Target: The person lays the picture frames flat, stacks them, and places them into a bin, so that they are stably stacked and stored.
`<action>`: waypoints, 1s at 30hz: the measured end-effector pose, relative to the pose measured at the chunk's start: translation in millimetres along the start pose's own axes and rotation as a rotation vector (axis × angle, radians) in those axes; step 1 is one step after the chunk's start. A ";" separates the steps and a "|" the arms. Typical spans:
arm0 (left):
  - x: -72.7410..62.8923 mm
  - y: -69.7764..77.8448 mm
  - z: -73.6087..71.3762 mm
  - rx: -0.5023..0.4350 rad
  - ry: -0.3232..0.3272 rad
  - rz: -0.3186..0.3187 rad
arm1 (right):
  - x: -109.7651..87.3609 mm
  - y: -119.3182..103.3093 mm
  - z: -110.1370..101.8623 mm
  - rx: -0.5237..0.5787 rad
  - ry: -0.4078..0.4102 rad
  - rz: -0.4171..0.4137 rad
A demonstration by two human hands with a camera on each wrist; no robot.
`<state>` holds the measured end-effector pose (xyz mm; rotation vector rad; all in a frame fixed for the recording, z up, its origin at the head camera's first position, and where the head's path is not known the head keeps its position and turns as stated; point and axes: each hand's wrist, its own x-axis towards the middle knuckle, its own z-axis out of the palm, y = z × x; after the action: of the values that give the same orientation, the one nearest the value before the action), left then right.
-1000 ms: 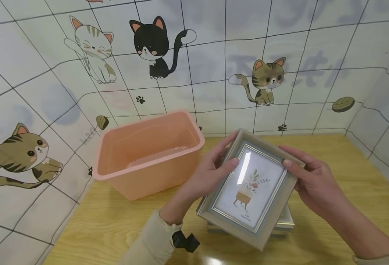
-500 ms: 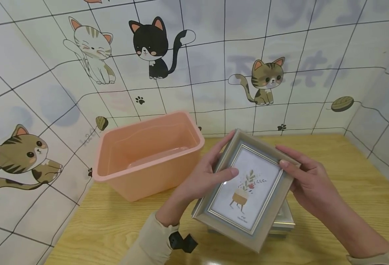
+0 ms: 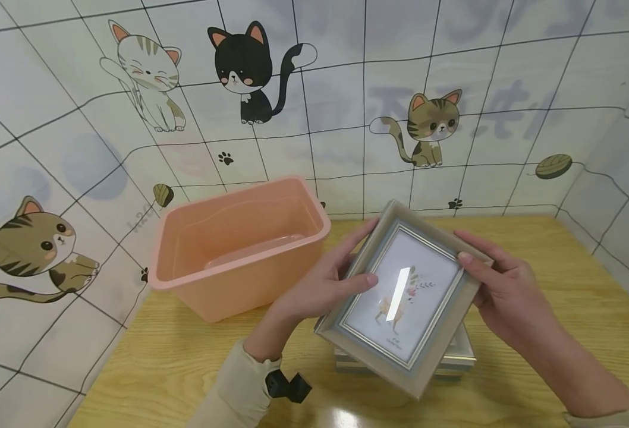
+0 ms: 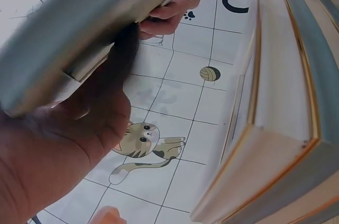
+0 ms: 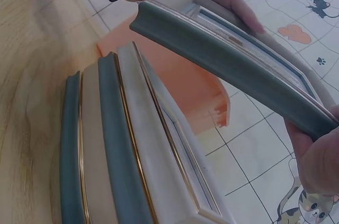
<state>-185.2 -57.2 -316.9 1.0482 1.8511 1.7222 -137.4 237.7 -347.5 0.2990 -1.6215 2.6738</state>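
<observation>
Shifted slightly: bevelled picture frame point(image 3: 440, 333), glare point(image 3: 398, 294) now streaking glossy pane point(image 3: 424, 297); hands point(image 3: 322, 286) point(image 3: 511, 294) pinch it.

I see the head view looking forward and down from farthest back; both wrist views, tipped sideways, face the wall point(image 4: 177, 94) from close in, sharing the picture frame point(image 3: 400, 297) and frame stack point(image 5: 124, 147)
</observation>
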 end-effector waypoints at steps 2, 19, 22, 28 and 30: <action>-0.6 -1.0 0.1 0.010 0.005 0.004 | 0.5 -1.9 -2.2 0.011 0.011 0.002; -9.1 -23.2 -2.4 0.210 0.089 0.139 | 3.7 -5.6 -15.0 0.144 0.087 0.005; -10.9 -26.2 -0.6 0.247 0.162 0.156 | 2.3 -8.7 -20.0 0.157 0.102 0.006; -11.4 -28.9 5.2 0.204 0.284 0.059 | -3.7 -7.7 -27.6 0.119 0.114 0.043; -10.6 -31.0 5.5 0.188 0.336 0.036 | -5.5 -5.0 -28.7 0.130 0.109 0.038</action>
<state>-182.1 -60.2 -349.9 0.9061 2.2499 1.8662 -136.2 265.8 -356.9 0.1213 -1.4423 2.7746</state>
